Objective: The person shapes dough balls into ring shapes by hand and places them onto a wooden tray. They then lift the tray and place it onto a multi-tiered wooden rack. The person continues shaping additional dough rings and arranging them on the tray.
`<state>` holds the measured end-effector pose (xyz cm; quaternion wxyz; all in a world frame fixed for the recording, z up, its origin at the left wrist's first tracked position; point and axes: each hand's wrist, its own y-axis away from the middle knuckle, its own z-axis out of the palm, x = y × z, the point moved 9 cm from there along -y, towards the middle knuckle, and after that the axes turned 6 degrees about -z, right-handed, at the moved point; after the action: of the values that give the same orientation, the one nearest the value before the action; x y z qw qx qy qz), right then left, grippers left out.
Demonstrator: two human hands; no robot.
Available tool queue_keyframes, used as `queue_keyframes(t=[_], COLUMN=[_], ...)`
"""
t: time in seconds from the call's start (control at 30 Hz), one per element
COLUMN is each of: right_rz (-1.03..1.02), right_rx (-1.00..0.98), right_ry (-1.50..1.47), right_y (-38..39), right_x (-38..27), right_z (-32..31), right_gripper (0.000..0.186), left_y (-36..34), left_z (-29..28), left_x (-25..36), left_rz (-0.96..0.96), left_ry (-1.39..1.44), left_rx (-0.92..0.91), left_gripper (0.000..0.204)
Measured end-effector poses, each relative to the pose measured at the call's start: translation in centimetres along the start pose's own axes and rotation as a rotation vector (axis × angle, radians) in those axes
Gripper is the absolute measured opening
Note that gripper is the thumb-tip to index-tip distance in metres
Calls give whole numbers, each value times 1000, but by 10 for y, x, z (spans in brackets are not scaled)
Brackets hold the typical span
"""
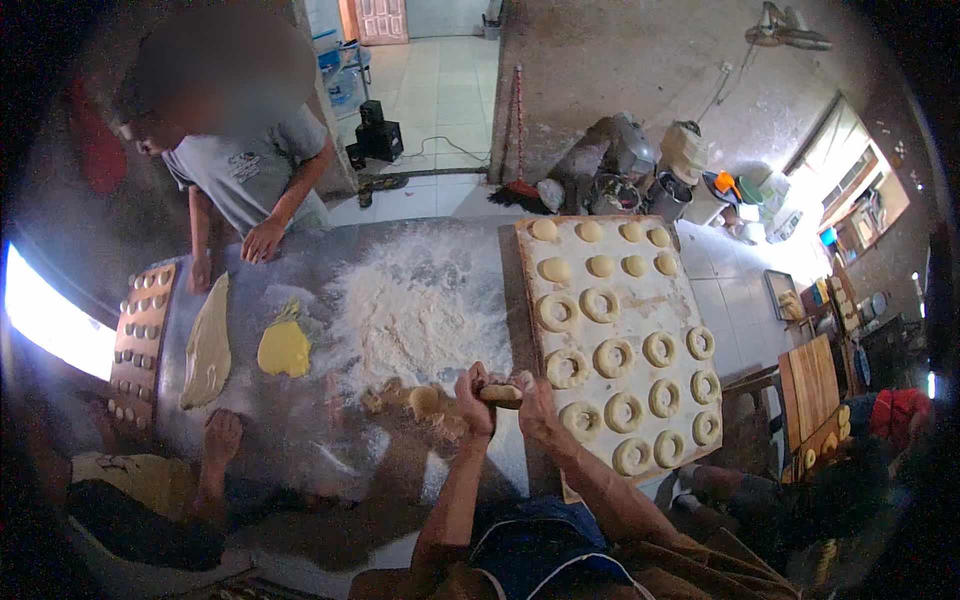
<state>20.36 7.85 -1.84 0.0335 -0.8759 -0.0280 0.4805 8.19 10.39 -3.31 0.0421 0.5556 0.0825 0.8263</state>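
Above the near right part of the table, my left hand [475, 402] and my right hand [537, 404] meet around one small piece of dough [500, 393]. Fingers of both hands are closed on its ends, and its full shape is partly hidden by them. To the right lies a floured board [640, 302] bearing several dough rings [614, 358] in rows and several round dough balls [555, 269] at its far end. A heap of white flour [420, 325] spreads over the table [330, 470] beyond my left hand, with brownish dough lumps [428, 402] at its near edge.
A yellow soft mass [284, 347] and a long dough strip [207, 345] lie further left, beside a tray of dough balls [140, 330]. One person [250, 165] stands across the table; another's hand [222, 437] rests at the near left. Bins and buckets [670, 190] line the wall.
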Motion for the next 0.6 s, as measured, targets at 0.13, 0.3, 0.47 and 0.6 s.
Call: queue_keyframes(t=[0.13,0.3,0.47,0.6], right_rz=[-287,-301,-346,-355], right_rx=[81,122,91,128], right_ry=[69,-118,142,67], right_y=[11,9,15,13], right_x=[-5,-32,21,32], right_z=[-29,-83,-98,-140], right_gripper=[21,34,27,20], left_y=[-2,-10,-24,-17], left_z=[26,75,98,143], left_x=[-43,-41,-80,-71], left_rz=[-5,-77,192,105], left_ry=[69,165,-3,-334], left_rx=[-51,-455,-275,-348], left_gripper=[31,31,37,38])
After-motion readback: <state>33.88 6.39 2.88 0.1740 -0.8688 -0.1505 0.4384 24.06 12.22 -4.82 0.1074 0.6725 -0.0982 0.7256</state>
